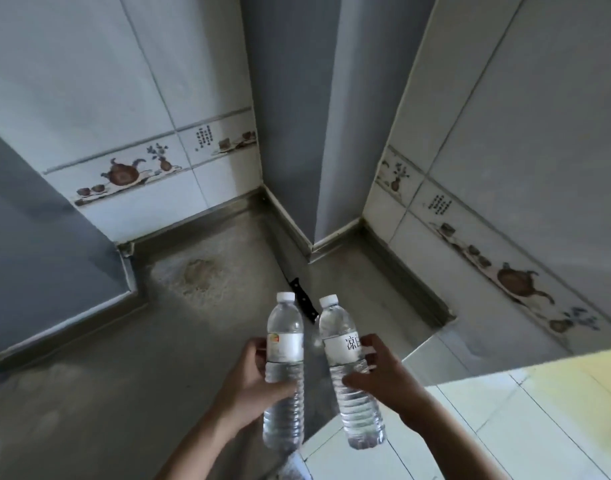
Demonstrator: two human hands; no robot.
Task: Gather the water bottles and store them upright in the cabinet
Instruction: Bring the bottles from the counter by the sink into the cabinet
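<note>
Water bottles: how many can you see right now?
2. One bottle in the left hand, one bottle in the right hand, both above the counter. Others may be out of frame.

Both hands [252,382] [387,379] curled, gripping.

Two clear water bottles are in view, each with a white cap and a white label: the left bottle [285,368] and the right bottle [350,372]. Two hands show, the left hand [253,386] and the right hand [388,379]. One black-handled knife [302,303] lies on the desk [89,375].
</note>
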